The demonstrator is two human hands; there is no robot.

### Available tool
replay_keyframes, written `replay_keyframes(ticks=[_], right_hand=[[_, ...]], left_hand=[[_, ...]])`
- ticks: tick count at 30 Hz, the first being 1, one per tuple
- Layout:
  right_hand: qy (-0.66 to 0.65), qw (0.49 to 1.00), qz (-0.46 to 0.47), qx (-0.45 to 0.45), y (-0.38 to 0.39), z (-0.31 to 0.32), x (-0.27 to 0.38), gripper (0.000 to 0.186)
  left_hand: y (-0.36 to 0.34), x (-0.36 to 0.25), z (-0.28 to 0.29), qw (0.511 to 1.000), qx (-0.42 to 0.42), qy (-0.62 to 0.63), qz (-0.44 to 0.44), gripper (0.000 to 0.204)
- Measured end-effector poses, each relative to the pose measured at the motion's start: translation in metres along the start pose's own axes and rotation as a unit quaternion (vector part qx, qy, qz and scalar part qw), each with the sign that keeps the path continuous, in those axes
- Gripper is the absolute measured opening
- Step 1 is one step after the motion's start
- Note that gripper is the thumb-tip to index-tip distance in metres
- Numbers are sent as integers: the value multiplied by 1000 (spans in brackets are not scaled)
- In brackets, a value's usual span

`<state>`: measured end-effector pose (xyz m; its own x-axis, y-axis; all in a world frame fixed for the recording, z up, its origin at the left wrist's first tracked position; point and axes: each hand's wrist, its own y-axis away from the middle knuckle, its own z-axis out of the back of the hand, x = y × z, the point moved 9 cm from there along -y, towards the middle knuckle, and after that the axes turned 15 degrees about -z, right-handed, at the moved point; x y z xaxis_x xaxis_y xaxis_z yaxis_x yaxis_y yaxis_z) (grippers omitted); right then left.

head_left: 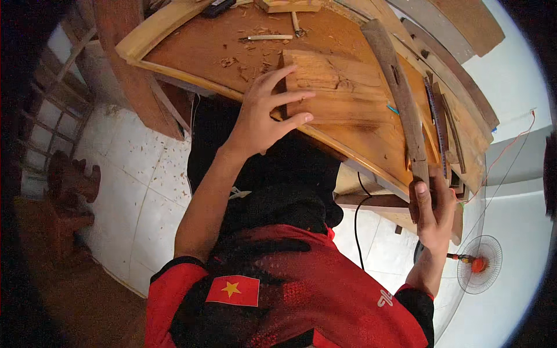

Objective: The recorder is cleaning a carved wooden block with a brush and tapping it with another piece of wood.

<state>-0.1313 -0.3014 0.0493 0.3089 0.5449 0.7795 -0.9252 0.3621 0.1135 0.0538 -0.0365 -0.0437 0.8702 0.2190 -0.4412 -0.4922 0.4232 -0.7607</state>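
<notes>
My left hand (264,113) rests with fingers spread on the near left edge of a carved wooden panel (342,95) that lies on the workbench (197,49). My right hand (432,211) grips the lower end of a long, worn wooden bar (397,87) that runs diagonally up across the bench, to the right of the panel. The panel shows shallow relief carving near its top.
Wood chips and a pale-handled chisel (267,38) lie on the bench behind the panel. More planks and a long ruler (436,124) are stacked at the right. A black cable (358,229) hangs below the bench. A floor fan (478,264) stands lower right; carved furniture (69,197) at left.
</notes>
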Motion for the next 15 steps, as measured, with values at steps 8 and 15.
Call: replay_keyframes(ticks=[8,15], right_hand=[[45,998,33,34,-5,-13,-30,23],[-5,998,-6,61,-21,-32,-39,23]], left_hand=[[3,-4,-5,1000,-9,9,-3,22],[1,-14,-13,1000,0,-20,-20,17]])
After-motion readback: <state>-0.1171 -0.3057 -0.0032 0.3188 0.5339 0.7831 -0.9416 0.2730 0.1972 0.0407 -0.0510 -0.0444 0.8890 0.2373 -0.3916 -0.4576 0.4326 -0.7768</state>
